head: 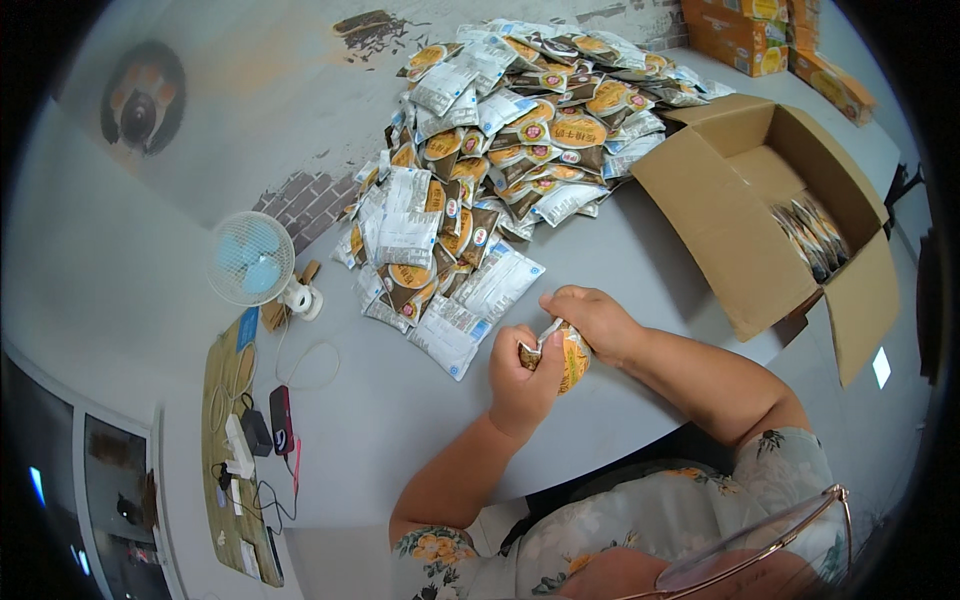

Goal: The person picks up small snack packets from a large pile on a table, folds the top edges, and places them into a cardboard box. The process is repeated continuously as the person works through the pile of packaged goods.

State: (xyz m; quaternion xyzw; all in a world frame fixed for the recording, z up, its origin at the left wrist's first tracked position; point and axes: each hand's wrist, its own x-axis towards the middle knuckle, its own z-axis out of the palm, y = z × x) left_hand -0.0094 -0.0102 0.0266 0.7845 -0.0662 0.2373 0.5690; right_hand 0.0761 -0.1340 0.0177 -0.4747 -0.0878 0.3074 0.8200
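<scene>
Both hands grip one brown and yellow food packet (574, 364) above the front part of the table. My left hand (527, 379) is closed around one side of it, thumb on top. With bent fingers, my right hand (596, 321) holds its upper edge. The packet's middle looks creased, and part of it is hidden by the fingers. Just beyond the hands, a heap of sealed packets (577, 131) spreads over the table, some brown side up and some white side up. To the right stands an open cardboard box (701, 225) with several packets (810, 236) lined up inside.
A small white fan (253, 259) stands at the left. Near it are a wooden board (225, 525), a power strip (238, 446), a black adapter (256, 431), a phone (281, 420) and loose cables. Orange cartons (739, 41) are stacked at the far right.
</scene>
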